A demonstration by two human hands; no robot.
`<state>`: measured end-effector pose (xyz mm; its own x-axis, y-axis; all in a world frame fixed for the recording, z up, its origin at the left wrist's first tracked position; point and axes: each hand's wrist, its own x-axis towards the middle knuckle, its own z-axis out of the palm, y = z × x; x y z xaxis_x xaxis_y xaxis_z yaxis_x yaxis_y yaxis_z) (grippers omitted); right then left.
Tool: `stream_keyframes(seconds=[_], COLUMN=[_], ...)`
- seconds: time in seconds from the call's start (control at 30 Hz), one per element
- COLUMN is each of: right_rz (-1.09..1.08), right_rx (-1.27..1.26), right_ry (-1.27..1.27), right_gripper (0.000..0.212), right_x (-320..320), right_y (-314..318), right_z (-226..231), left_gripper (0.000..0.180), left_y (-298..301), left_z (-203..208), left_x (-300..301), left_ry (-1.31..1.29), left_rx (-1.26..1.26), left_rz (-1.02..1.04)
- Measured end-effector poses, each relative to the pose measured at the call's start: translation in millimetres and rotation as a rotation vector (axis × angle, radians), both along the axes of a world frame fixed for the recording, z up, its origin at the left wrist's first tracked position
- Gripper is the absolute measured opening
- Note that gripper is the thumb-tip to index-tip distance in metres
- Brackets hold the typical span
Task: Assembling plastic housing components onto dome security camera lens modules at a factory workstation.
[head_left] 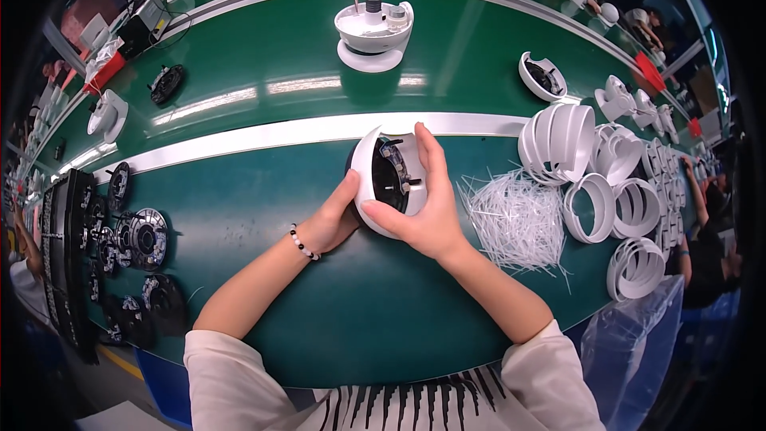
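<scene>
Both my hands hold a white rounded plastic housing [365, 172], tilted on its side above the middle of the dark green table. Inside its rim sits a black round part with a circuit board [388, 168]. My left hand [329, 214] grips the housing from the left and below, its fingers mostly hidden behind it. My right hand [431, 211] wraps the right side, its thumb across the near rim and its fingers stretched up along the far side. A bead bracelet [304, 244] is on my left wrist.
Black round circuit-board parts [150, 238] lie at the left beside a stack of black trays [65, 247]. To the right are a pile of thin white strips [517, 219] and several white rings [590, 206]. Beyond a pale rail [287, 137], a conveyor carries white units [372, 36].
</scene>
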<state>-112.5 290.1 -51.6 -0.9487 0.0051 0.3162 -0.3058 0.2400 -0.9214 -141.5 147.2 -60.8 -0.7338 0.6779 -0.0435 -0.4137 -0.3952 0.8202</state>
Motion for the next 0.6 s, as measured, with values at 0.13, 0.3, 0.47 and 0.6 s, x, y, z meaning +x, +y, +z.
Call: stream_keyframes(seconds=[0.13, 0.3, 0.47, 0.6], right_rz=[0.075, 0.142, 0.128, 0.117], right_rx=[-0.131, -0.515, -0.367, -0.043], right_ry=[-0.054, -0.163, -0.165, -0.086], right_gripper=[0.094, 0.094, 0.099, 0.099], right_x=[2.3, -0.5, -2.6, 8.8], right_y=[-2.1, 4.8, 8.3, -4.1], right_z=[4.1, 16.3, 16.5, 7.1], left_gripper=[0.072, 0.062, 0.058, 0.051], left_y=[-3.6, -3.4, -4.1, 2.5], left_z=[-9.5, -1.0, 3.2, 16.6], left_x=[-3.5, -2.6, -3.7, 2.8], left_ry=[0.067, -0.128, -0.283, -0.335], left_rx=[0.089, 0.189, 0.204, 0.157], left_rz=[0.047, 0.127, 0.125, 0.174])
